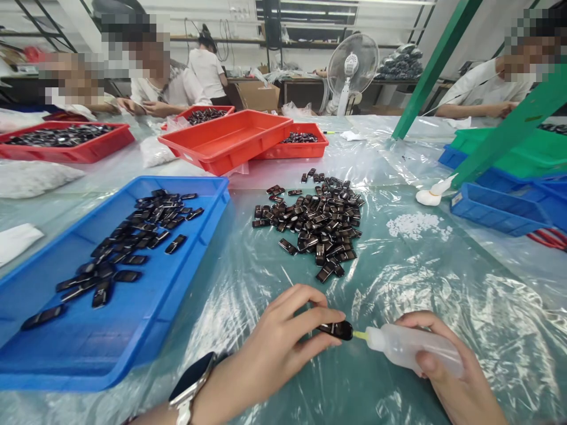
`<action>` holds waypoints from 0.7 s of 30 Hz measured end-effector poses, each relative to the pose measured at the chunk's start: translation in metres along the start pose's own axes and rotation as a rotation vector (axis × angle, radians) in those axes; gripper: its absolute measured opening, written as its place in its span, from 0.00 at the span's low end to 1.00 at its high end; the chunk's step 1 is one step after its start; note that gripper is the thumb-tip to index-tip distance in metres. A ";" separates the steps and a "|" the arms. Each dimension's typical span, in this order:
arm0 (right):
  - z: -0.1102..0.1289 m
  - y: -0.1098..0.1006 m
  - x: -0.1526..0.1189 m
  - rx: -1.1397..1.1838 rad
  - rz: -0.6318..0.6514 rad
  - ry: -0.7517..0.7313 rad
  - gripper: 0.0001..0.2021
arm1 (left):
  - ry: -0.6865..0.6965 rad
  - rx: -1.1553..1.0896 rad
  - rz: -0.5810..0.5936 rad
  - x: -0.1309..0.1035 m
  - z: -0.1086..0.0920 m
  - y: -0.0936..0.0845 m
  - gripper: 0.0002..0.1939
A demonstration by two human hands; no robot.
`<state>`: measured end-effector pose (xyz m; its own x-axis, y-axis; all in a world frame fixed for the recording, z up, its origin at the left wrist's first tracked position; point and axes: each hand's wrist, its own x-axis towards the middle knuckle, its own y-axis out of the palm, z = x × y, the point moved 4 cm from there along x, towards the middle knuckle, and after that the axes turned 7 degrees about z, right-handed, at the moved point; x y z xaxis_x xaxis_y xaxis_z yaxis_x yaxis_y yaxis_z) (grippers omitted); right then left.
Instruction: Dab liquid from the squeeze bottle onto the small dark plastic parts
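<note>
Between thumb and fingers, my left hand (pixel 287 330) pinches a small glossy black oblong piece (pixel 341 330). My right hand (pixel 456 360) is wrapped round a translucent squeeze bottle (pixel 420 347) lying on its side in the grip. The bottle's thin yellow nozzle tip (pixel 360 334) meets the right end of the black piece, or very nearly so. Ahead of my hands is a heap of similar black pieces (pixel 325 215). More black pieces lie in the blue tray (pixel 177 307) at the left. Small white bits (pixel 419 225) are spread on the plastic-covered table to the right.
Red trays (pixel 230 139) stand at the back, some holding dark parts. Blue and green bins (pixel 500 203) sit at the right beside a green post (pixel 434 71). A small white bag (pixel 434 192) lies near them. Several people work beyond, near a fan (pixel 352 65).
</note>
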<state>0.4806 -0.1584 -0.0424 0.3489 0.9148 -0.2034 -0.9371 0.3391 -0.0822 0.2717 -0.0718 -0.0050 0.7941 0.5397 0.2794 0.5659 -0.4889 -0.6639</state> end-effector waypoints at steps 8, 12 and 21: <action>0.020 -0.006 0.006 -0.121 0.098 -0.068 0.19 | 0.008 0.020 -0.008 0.001 -0.002 -0.001 0.10; 0.024 -0.008 0.006 -0.162 0.122 -0.086 0.18 | 0.018 0.015 -0.023 0.002 -0.003 -0.001 0.11; 0.022 -0.002 -0.006 -0.271 -0.013 -0.171 0.16 | -0.168 -0.190 0.041 0.002 0.003 0.005 0.10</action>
<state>0.4805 -0.1594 -0.0195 0.3331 0.9422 -0.0361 -0.8890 0.3011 -0.3450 0.2753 -0.0707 -0.0096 0.7783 0.6153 0.1247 0.5779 -0.6244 -0.5255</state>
